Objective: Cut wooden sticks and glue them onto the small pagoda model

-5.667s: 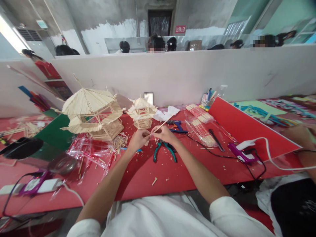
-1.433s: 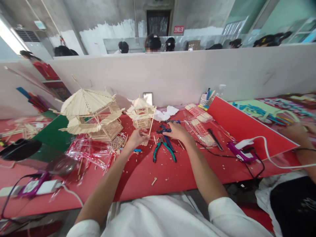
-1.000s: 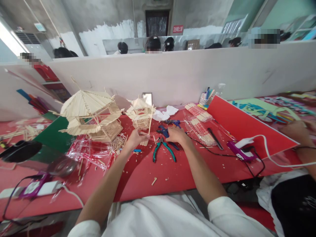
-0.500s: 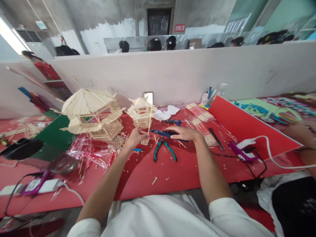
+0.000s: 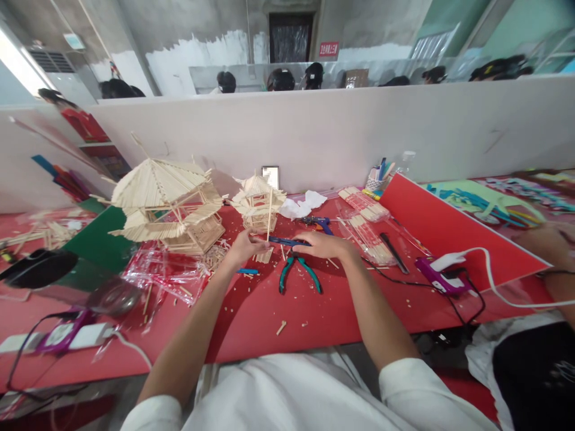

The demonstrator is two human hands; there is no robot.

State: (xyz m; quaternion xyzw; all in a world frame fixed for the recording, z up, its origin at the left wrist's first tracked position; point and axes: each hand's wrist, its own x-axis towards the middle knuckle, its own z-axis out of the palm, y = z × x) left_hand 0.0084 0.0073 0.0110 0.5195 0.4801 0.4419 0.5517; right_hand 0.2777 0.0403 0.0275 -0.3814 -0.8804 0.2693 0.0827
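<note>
Red table [image 5: 251, 326] spans beneath both hands. Big model [image 5: 157, 187] stands left of the grip, small model [image 5: 257, 206] just beyond it, green pliers [image 5: 286, 273] just nearer. Right hand [image 5: 324, 245] wraps blue cutters [image 5: 287, 241], tips at stick; left hand [image 5: 245, 248] pinches stick [image 5: 269, 215] upright. Bite unclear. Probably trimming step; next move likely needs steady pinch, square cut.

Beige stick [image 5: 269, 215], blue tool [image 5: 286, 242], red table [image 5: 256, 336]
</note>
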